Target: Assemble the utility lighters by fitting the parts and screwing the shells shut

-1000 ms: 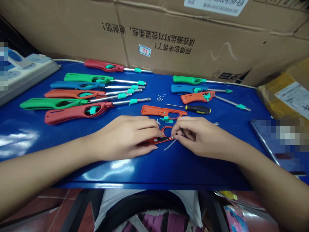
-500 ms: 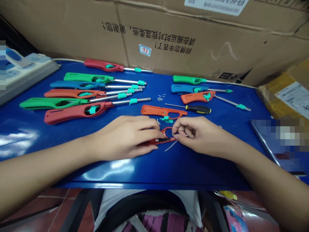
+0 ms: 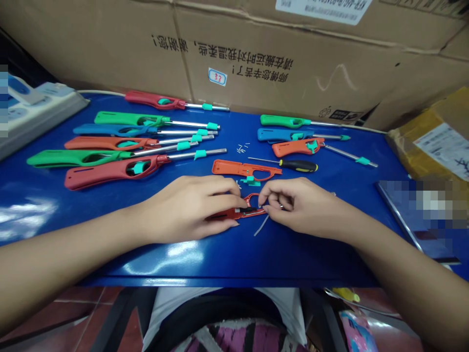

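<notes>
My left hand (image 3: 194, 208) lies over an opened orange lighter casing half (image 3: 224, 214), its fingers closed round it and pressing on a dark part inside. At the casing's front end, my right hand (image 3: 298, 205) is pinched, thumb against forefinger; what lies between the fingertips is mostly hidden. A thin translucent strip or tube (image 3: 261, 226) sticks out below the right fingertips. Just beyond the hands rests the matching orange casing half (image 3: 229, 167), with teal plastic trigger pieces (image 3: 251, 181) beside it.
Assembled long-nosed lighters (image 3: 117, 170) lie in a group at left, and more lighters (image 3: 287, 134) at right. A black-yellow screwdriver (image 3: 298, 165) is near small screws or pins (image 3: 242, 148). A cardboard box (image 3: 238, 58) stands behind, a power strip (image 3: 32, 110) at far left.
The translucent strip's free end has swung downward a little. Both hands keep nearly the same place on the casing; the whole view has shifted slightly.
</notes>
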Motion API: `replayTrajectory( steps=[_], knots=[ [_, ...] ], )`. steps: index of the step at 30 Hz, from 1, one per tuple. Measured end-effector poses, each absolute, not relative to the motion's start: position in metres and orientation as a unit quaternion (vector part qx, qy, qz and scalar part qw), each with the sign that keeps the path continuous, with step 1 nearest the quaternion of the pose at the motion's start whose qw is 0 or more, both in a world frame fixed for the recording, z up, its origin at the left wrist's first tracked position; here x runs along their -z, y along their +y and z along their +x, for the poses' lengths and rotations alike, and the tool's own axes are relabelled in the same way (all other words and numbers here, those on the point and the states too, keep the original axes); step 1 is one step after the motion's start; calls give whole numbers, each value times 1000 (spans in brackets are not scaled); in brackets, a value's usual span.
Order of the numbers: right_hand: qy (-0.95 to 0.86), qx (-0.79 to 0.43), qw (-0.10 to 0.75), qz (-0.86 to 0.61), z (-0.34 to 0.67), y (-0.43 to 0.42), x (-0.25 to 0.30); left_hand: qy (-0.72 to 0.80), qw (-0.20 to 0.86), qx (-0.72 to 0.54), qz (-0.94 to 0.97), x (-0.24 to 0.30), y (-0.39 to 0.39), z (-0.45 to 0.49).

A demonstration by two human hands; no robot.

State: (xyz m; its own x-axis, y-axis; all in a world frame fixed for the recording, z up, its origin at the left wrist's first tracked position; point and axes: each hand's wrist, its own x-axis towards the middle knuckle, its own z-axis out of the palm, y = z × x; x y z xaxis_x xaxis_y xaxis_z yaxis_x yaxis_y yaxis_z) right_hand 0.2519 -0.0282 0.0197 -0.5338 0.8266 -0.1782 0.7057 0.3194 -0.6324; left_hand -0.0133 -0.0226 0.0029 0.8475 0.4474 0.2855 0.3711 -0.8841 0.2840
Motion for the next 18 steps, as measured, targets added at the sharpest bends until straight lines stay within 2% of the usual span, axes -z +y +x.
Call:
replayTrajectory(
  steps=[5, 9, 12, 18],
  knots=[
    [-794, -357, 153, -467, 250, -27, -14, 231, 129, -181, 947, -3, -22, -13],
    [-830, -221, 234, -456, 249, -23, -8, 232, 135, -186, 945, -2, -21, -12],
    [-853, -164, 239, -434, 248, -19, -5, 230, 138, -188, 945, -2, -21, -12],
    [-850, -176, 239, -435, 243, -14, 3, 234, 143, -190, 943, -2, -23, -12]
  ],
)
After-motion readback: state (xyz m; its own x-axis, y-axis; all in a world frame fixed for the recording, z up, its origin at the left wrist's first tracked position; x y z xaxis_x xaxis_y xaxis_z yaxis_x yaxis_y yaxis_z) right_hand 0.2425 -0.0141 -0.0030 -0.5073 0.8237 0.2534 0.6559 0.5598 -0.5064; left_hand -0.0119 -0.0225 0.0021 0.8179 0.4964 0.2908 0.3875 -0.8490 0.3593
